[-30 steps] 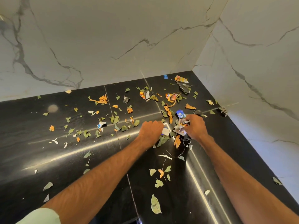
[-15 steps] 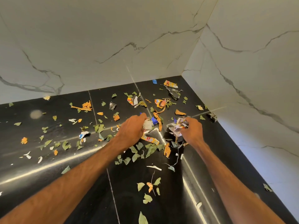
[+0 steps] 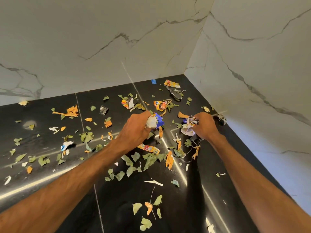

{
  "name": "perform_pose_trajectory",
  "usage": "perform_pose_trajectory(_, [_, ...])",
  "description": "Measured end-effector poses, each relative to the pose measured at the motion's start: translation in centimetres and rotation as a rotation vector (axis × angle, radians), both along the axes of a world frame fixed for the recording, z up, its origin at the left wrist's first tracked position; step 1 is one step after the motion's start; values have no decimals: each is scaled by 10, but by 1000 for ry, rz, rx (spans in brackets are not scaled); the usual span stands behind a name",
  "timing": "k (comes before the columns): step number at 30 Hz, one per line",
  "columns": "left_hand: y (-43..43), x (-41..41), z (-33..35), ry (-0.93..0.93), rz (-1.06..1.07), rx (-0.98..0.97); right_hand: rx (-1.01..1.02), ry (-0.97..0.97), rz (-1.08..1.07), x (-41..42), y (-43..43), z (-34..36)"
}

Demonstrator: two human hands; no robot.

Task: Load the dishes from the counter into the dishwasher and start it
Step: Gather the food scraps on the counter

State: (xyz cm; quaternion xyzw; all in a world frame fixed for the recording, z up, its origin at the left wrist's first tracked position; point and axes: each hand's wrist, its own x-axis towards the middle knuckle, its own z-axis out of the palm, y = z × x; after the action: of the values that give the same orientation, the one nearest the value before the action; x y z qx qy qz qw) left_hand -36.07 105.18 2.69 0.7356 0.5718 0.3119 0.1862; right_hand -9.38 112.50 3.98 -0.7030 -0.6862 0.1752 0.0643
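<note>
Both hands have drawn apart since earlier: left hand (image 3: 134, 130) clenches a blue-white wrapper wad (image 3: 154, 121), right hand (image 3: 206, 126) clenches crumpled scraps (image 3: 188, 128). No dishes or dishwasher in view; counter (image 3: 117, 212) littered. Advise sweeping leaves (image 3: 149, 161) into one pile.

litter (image 3: 148, 160) all over counter (image 3: 124, 207) | left hand (image 3: 134, 129) at centre, paper wad (image 3: 152, 122) in it | right hand (image 3: 206, 127) at its 3 o'clock, second wad (image 3: 188, 127) in it | wall corner (image 3: 193, 56) at 1 o'clock

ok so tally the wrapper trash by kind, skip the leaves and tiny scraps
crumpled wads held: 2
printed orange wrappers lying loose: 4
dark foil pieces: 3
blue scrap: 1
total: 10, as far as I can make out
</note>
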Motion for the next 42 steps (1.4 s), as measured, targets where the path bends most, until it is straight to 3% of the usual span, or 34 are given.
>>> perform_pose_trajectory(4, [15,6,-3,-28,-28,9,106,38,-46,-2,-5,-12])
perform_pose_trajectory(7, [26,10,-5,-36,-62,-25,103,170,-91,0,-8,-14])
perform_pose_trajectory(10, [37,12,-3,31,-51,26,123,245,-147,15,-5,-6])
perform_pose_trajectory(15, [57,11,-5,52,14,39,304,52,-209,65,7,7])
perform_pose_trajectory(22, [77,11,-15,187,-65,96,179,-158,-204,81,12,-33])
perform_pose_trajectory(26, [93,20,-6,306,-54,49,243,-71,-233,73,4,-32])
perform_pose_trajectory(31, [110,32,-4,427,-101,-167,209,98,-196,59,-9,-21])
perform_pose_trajectory(37, [103,39,-2,375,-74,-158,372,286,-105,20,-5,1])
perform_pose_trajectory(42, [91,28,-4,283,-103,-106,255,330,-57,-17,39,21])
